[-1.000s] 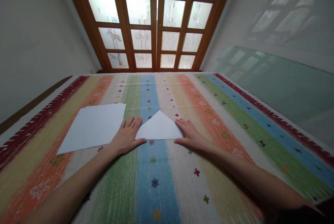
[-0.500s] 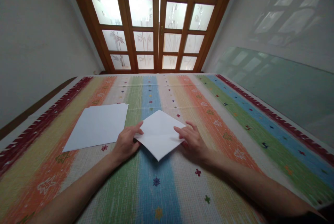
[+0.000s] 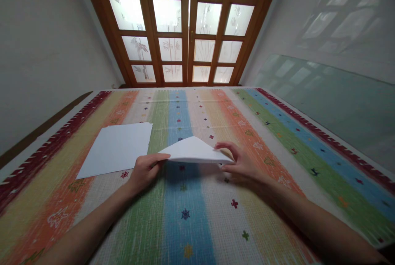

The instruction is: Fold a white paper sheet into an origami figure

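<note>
A white sheet of paper (image 3: pixel 194 149) is held up over the blue stripe of the cloth, bent so that a peak points away and a long edge faces me. My left hand (image 3: pixel 147 171) pinches its left corner between thumb and fingers. At the right corner, my right hand (image 3: pixel 242 163) has its thumb below and curved fingers above, around the paper's tip. The underside of the paper is hidden.
A stack of white paper (image 3: pixel 115 149) lies on the striped tablecloth (image 3: pixel 185 236) to the left of my left hand. Beyond the table stands a wooden door with glass panes (image 3: pixel 172 49). A glass panel (image 3: pixel 327 100) leans along the right wall.
The held paper has gone from a near-flat diamond to a triangle-like shape, its near point no longer visible. My right hand has moved slightly right and its fingers have curled around the corner.
</note>
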Demonstrator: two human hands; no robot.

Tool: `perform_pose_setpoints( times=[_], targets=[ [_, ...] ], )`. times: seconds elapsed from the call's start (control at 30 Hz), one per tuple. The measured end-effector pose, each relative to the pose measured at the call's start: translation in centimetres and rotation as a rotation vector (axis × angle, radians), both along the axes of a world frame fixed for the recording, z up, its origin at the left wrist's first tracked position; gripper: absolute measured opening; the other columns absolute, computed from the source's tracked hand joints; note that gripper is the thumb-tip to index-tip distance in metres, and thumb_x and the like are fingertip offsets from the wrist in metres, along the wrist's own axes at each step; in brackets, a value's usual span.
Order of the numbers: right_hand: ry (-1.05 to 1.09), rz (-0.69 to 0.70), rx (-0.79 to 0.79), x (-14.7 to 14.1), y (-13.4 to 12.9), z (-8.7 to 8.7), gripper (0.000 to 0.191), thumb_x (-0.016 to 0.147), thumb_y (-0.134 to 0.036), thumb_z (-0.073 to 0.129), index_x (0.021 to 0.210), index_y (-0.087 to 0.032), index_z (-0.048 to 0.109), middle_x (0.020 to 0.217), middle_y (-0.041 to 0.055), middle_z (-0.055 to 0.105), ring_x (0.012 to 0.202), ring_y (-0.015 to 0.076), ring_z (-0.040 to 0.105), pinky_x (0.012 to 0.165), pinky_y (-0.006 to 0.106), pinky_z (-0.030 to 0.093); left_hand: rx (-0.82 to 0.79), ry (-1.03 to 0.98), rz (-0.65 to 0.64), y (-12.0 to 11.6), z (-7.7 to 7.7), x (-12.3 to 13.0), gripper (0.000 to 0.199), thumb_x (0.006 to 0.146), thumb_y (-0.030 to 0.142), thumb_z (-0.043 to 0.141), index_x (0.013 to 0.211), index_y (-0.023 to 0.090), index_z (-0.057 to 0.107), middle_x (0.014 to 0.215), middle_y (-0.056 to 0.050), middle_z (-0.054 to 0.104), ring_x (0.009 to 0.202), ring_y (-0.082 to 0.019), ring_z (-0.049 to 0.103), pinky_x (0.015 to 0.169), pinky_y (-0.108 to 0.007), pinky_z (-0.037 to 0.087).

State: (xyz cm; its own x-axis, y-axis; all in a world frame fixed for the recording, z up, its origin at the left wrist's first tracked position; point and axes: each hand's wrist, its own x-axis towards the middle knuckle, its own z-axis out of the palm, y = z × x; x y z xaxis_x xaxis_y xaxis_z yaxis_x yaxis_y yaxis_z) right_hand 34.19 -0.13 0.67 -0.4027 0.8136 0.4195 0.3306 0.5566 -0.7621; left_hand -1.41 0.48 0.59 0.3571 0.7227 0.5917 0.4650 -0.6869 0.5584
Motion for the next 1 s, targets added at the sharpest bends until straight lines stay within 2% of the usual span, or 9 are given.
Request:
perform_pose_setpoints(
  times=[0.07, 0.17, 0.27, 0.4, 0.53, 0.63, 0.73, 0.9, 1.0],
  targets=[
    [0.198, 0.036, -0.213, 0.0, 0.8, 0.6, 0.059, 0.069, -0.053, 0.078, 0.120, -0.029, 0.060, 0.114, 0.0059, 0.067, 0.108, 0.0256, 0.062, 0.093, 0.045, 0.049, -0.226, -0.150, 0.110, -0.4, 0.6, 0.5, 0.020, 0.085, 0.027, 0.059, 0.082, 0.017, 0.076, 0.072, -0.002, 0.075, 0.062, -0.016, 0.068, 0.058, -0.025, 0.053],
    [0.357, 0.052, -0.300, -1.1, 1.7, 2.0, 0.050, 0.065, -0.052, 0.081, 0.106, -0.026, 0.066, 0.107, 0.0051, 0.070, 0.108, 0.0242, 0.062, 0.099, 0.044, 0.046, -0.550, -0.440, 0.177, -0.8, 1.2, 1.8, 0.027, 0.077, 0.040, 0.068, 0.076, 0.013, 0.073, 0.064, -0.002, 0.071, 0.053, -0.015, 0.062, 0.049, -0.023, 0.047],
    [0.395, -0.017, -0.408, -2.8, 2.1, 3.1, 0.035, 0.070, -0.050, 0.077, 0.088, -0.023, 0.065, 0.092, 0.0037, 0.071, 0.090, 0.0210, 0.066, 0.087, 0.040, 0.052, -0.772, -0.700, 0.157, -0.9, 1.4, 3.0, 0.038, 0.068, 0.046, 0.076, 0.085, 0.012, 0.071, 0.066, -0.003, 0.070, 0.056, -0.017, 0.063, 0.051, -0.025, 0.048],
    [0.413, -0.146, -0.547, -4.4, 2.5, 3.5, 0.032, 0.072, -0.044, 0.072, 0.089, -0.022, 0.057, 0.083, 0.0018, 0.068, 0.073, 0.0175, 0.064, 0.068, 0.032, 0.052, -0.850, -0.853, 0.149, -0.6, 1.1, 3.3, 0.051, 0.068, 0.045, 0.075, 0.106, 0.011, 0.066, 0.073, -0.004, 0.071, 0.062, -0.019, 0.066, 0.055, -0.027, 0.051],
    [0.422, -0.256, -0.688, -4.6, 3.1, 1.8, 0.042, 0.073, -0.032, 0.068, 0.109, -0.022, 0.049, 0.077, 0.0012, 0.067, 0.060, 0.0163, 0.062, 0.052, 0.027, 0.048, -0.818, -0.766, 0.179, -0.1, 0.0, 2.0, 0.065, 0.076, 0.033, 0.063, 0.136, 0.013, 0.048, 0.073, -0.001, 0.069, 0.054, -0.013, 0.060, 0.052, -0.023, 0.048],
    [0.373, -0.295, -0.748, -4.4, 3.3, 0.2, 0.054, 0.076, -0.022, 0.061, 0.126, -0.022, 0.041, 0.076, 0.0028, 0.067, 0.055, 0.0167, 0.061, 0.046, 0.027, 0.046, -0.638, -0.530, 0.125, -0.2, -0.8, 0.8, 0.069, 0.076, 0.025, 0.061, 0.142, 0.016, 0.041, 0.093, -0.007, 0.071, 0.071, -0.016, 0.066, 0.066, -0.031, 0.055],
    [0.344, -0.264, -0.768, -4.3, 3.0, -0.6, 0.057, 0.079, -0.018, 0.058, 0.131, -0.023, 0.038, 0.075, 0.0017, 0.066, 0.053, 0.0160, 0.061, 0.044, 0.027, 0.046, -0.297, -0.223, 0.126, -0.7, -1.2, 0.4, 0.058, 0.081, 0.026, 0.062, 0.137, 0.021, 0.048, 0.110, -0.011, 0.065, 0.095, -0.022, 0.065, 0.080, -0.038, 0.055],
    [0.410, -0.232, -0.851, -4.7, 2.2, -0.2, 0.036, 0.075, -0.018, 0.062, 0.110, -0.021, 0.054, 0.068, -0.0018, 0.061, 0.050, 0.0129, 0.057, 0.042, 0.024, 0.043, 0.284, 0.152, 0.222, -1.3, -0.9, 0.7, 0.049, 0.085, 0.027, 0.067, 0.133, 0.028, 0.055, 0.120, -0.011, 0.056, 0.107, -0.026, 0.057, 0.088, -0.043, 0.051],
    [0.335, -0.202, -0.814, -4.6, 2.0, -0.5, 0.018, 0.076, -0.023, 0.063, 0.093, -0.019, 0.059, 0.065, -0.0010, 0.058, 0.051, 0.0120, 0.055, 0.042, 0.023, 0.041, 0.442, 0.300, 0.026, -1.1, -0.5, 0.6, 0.039, 0.094, 0.025, 0.055, 0.133, 0.030, 0.056, 0.132, -0.011, 0.056, 0.120, -0.027, 0.053, 0.098, -0.045, 0.046]
  ],
)
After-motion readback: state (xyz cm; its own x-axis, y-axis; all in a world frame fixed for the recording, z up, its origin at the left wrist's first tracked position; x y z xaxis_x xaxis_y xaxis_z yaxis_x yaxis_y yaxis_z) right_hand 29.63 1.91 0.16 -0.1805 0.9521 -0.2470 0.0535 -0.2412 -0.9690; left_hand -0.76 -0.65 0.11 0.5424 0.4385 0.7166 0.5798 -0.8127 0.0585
